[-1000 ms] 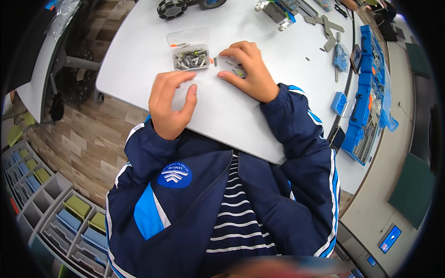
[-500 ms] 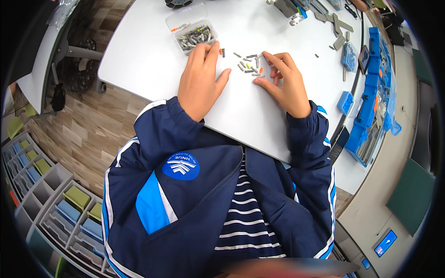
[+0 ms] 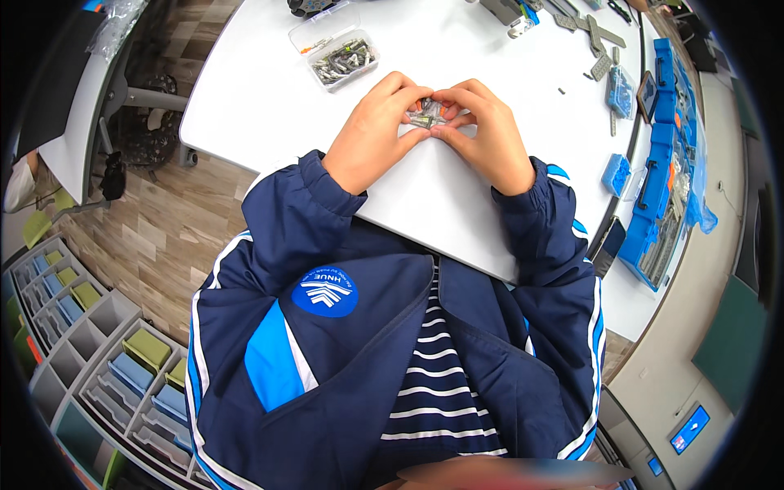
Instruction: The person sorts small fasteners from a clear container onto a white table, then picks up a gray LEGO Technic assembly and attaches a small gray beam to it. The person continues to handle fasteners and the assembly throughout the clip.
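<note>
A small heap of connector pegs, grey, black, orange and lime, is squeezed together on the white table. My left hand curves around the heap from the left, fingertips and thumb against the pegs. From the right, my right hand closes in the same way, its thumb tip almost meeting the left one. The fingers partly cover the heap. Beyond my left hand stands a clear plastic box with its lid tipped back, holding many similar pegs. Some pegs, one of them orange, lie in the lid.
The white table reaches away from me. Grey beams lie at its far right, near a clear box of blue parts. Blue storage trays line the right side. A dark wheeled model shows at the top edge.
Both hands have moved inward and now meet around the pegs. The pegs lay scattered before and are now bunched together. My left hand has left the box's front.
</note>
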### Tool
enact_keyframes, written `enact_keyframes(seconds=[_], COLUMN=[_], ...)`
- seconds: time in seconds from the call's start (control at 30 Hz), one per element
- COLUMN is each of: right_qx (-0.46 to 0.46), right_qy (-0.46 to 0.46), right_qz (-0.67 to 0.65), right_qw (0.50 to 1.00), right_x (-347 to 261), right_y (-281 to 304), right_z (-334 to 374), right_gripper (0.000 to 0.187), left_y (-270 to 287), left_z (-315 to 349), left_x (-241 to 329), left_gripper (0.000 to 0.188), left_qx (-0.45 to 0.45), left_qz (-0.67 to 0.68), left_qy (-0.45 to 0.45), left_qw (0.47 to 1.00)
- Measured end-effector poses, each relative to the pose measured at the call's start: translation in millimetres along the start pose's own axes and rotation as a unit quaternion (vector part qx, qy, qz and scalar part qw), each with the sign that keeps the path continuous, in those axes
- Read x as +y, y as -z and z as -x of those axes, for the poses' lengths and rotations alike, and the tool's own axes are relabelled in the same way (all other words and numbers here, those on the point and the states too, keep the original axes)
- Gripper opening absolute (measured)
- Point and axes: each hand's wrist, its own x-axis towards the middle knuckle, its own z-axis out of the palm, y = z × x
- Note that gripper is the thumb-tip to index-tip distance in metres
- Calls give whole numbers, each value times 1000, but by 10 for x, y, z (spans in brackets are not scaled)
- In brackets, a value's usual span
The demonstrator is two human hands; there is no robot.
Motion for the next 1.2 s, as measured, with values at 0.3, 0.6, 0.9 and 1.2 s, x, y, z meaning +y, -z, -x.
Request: enact_keyframes(seconds=[0.3, 0.6, 0.9, 1.2], right_qx=[51, 67, 26, -12], right_qy=[71, 153, 178, 181], right_qz=[79, 207, 278, 266], right_qw=[993, 964, 944, 947], right_x=[61, 84, 60, 64], right_y=[-173, -316, -283, -242], right_z=[22, -16, -161, -269], right_gripper=[23, 16, 17, 13], left_y=[-20, -10, 196, 560], left_z=[-12, 44, -13, -127], left_x=[16, -39, 37, -142], left_gripper=[25, 13, 12, 15], left_qx=[40, 98, 141, 201], left_qz=[-5, -103, -71, -127], left_qy=[30, -44, -40, -22], left_qw=[999, 989, 987, 971])
